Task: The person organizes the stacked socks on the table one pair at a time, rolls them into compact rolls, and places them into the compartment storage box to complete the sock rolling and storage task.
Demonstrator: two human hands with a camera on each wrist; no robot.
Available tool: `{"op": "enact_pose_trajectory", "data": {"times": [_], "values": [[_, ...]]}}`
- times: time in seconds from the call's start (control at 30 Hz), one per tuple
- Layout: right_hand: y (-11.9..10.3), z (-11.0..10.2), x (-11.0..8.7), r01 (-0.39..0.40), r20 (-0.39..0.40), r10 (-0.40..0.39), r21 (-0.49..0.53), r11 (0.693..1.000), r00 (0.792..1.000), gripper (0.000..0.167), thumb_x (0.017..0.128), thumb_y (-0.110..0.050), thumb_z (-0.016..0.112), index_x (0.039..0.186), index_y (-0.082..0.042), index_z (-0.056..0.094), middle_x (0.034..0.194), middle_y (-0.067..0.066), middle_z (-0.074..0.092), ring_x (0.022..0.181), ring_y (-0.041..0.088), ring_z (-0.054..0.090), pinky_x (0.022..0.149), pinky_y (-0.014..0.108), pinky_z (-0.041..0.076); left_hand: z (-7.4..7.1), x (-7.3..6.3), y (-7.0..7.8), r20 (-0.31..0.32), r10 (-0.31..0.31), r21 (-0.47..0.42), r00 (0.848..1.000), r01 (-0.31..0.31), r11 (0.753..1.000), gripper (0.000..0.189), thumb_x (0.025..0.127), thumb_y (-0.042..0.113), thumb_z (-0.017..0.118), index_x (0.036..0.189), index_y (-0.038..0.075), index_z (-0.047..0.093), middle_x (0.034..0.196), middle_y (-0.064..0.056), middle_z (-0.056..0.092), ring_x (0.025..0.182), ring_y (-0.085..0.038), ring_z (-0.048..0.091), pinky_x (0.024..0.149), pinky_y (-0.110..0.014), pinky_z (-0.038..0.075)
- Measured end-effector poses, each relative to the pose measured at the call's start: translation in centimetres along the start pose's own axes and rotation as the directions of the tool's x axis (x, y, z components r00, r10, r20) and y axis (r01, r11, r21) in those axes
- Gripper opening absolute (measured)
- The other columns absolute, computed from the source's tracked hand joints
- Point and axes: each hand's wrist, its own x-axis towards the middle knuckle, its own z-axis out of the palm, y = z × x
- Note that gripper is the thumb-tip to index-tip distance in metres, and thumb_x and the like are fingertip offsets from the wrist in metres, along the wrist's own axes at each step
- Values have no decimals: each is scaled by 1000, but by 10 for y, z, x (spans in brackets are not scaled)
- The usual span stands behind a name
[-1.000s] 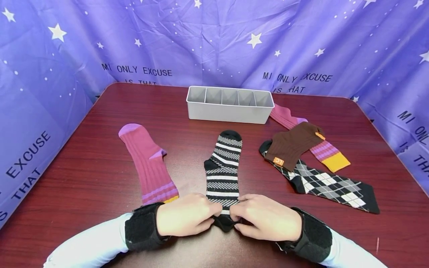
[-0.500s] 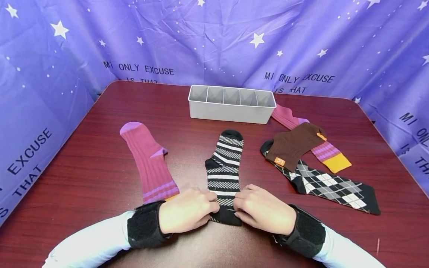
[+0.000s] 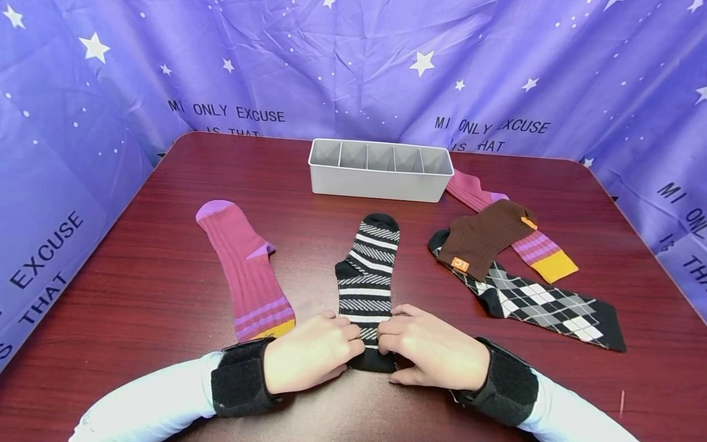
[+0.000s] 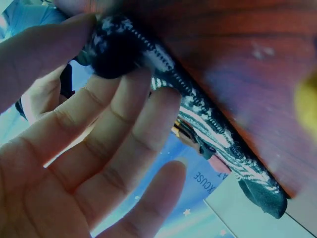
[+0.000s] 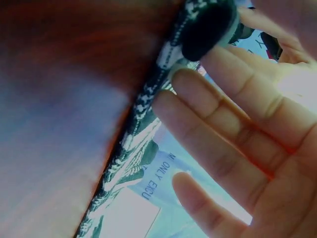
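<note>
Box [image 3: 381,185] behind middle sock [image 3: 366,282]; single sock [image 3: 243,264] left; sock pile [image 3: 482,240] right

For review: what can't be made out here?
Head view: toe of right pink ribbed sock, behind grey rectangular plastic box.
Head view: near side edges of black-white striped knit sock, behind left hand and right hand.
Left wrist view: yellow patch, blurred, cut off by right edge.

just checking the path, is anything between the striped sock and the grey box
Nothing visible: only tabletop shows between the striped sock and the grey box. The left hand and right hand are at the sock's cuff, the end farther from the box.
</note>
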Motion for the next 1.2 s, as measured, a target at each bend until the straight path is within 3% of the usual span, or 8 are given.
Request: {"op": "enact_pose_trajectory", "data": {"times": [0.1, 0.27, 0.5, 0.67, 0.9, 1.1, 1.2], "values": [[0, 1, 0, -11, 14, 11, -4, 1000, 1000, 30, 55, -33, 72, 72, -19, 52, 69, -12, 46, 67, 2, 44, 83, 27, 34, -1, -1, 1, 7, -3, 32, 1000, 3, 999, 7, 69, 27, 62, 70, 22, 59, 68, 10, 55, 67, -8, 52, 56, -23, 34], [-2, 3, 2, -29, 20, 29, -27, 999, 999, 29, 55, -33, 72, 72, -19, 52, 68, -12, 45, 64, 2, 41, 75, 23, 31, 0, -3, -1, 80, -17, 4, 997, 17, 1000, 8, 68, 25, 62, 74, 21, 59, 72, 8, 54, 70, -10, 52, 57, -25, 34], [-6, 3, 6, 27, -29, -28, -32, 999, 999, 16, 62, -18, 64, 66, -19, 49, 65, -12, 44, 60, 1, 43, 70, 22, 27, -4, -4, -3, 147, -27, -30, 989, 32, 999, 15, 65, 22, 64, 78, 17, 60, 77, 7, 52, 73, -10, 53, 58, -25, 37], [-6, 1, 5, 36, -2, -36, -9, 999, 999, 14, 67, -13, 61, 67, -19, 48, 65, -12, 43, 62, 1, 43, 72, 21, 27, -5, -4, -5, 181, -34, -74, 983, 48, 996, 10, 68, 20, 61, 78, 16, 60, 75, 6, 51, 72, -10, 54, 57, -25, 40], [-4, 3, 3, 7, -8, -8, -41, 999, 1000, 13, 67, -14, 63, 74, -18, 52, 69, -11, 48, 69, 3, 47, 76, 24, 32, 0, -2, -6, 81, -122, -114, 989, 131, 985, 11, 70, 17, 60, 78, 18, 53, 71, 7, 55, 65, -11, 56, 53, -26, 39], [-4, 4, 0, -73, -19, 73, -9, 997, 997, 28, 67, -14, 66, 90, -16, 51, 79, -11, 52, 77, 3, 49, 73, 24, 34, 2, 0, -5, 18, -109, -58, 994, 110, 992, 14, 70, 15, 59, 83, 20, 55, 74, 8, 54, 69, -9, 55, 52, -24, 40], [-4, 4, 1, -90, -12, 90, -9, 996, 996, 30, 65, -12, 65, 89, -18, 48, 76, -12, 49, 74, 2, 47, 70, 23, 33, 2, 1, -5, -17, -85, -62, 996, 84, 995, 14, 71, 15, 58, 83, 21, 56, 75, 9, 52, 72, -7, 54, 53, -24, 41]]}}
